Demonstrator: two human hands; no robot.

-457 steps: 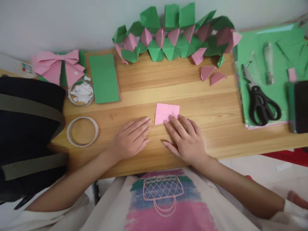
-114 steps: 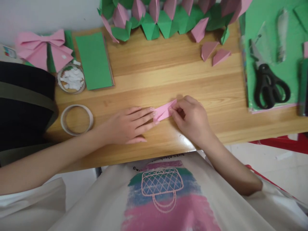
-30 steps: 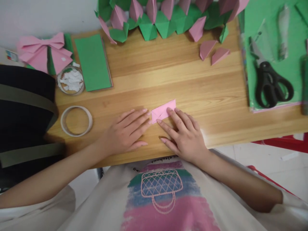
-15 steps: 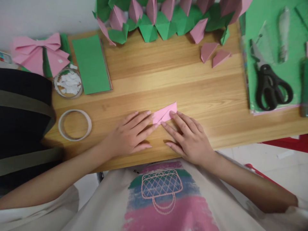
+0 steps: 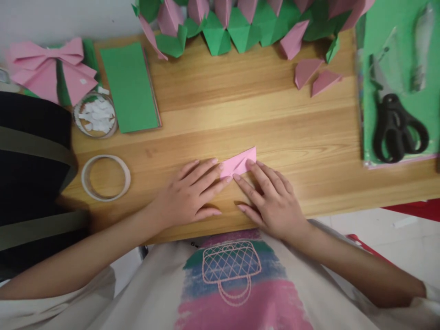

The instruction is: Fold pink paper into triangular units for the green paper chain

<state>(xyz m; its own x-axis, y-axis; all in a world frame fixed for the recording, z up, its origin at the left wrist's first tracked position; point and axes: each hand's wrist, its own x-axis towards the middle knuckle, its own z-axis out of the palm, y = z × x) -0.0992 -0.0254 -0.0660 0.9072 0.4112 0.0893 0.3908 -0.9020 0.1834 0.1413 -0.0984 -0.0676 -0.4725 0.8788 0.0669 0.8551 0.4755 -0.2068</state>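
A small folded strip of pink paper [image 5: 237,163] lies on the wooden table, tilted up toward its right end, with a slanting crease or flap across it. The fingertips of my left hand [image 5: 190,192] press on its left end, the fingers spread and flat. My right hand [image 5: 275,195] rests fingertips on its right part and lower edge, its fingers also stretched out and its thumb on the table. Neither hand grips the paper; both hold it down from above.
Folded pink and green paper units [image 5: 240,27] stand along the back. Loose pink pieces [image 5: 307,72] lie nearby. Scissors [image 5: 398,123] rest on green sheets at right. At left are a tape roll [image 5: 88,190], a ring with white scraps [image 5: 98,114], green paper [image 5: 130,89] and a pink bow [image 5: 51,64].
My view has shifted slightly, so the things at the back and right appear farther right. Both hands remain on the pink paper, with the fingers in nearly the same pose.
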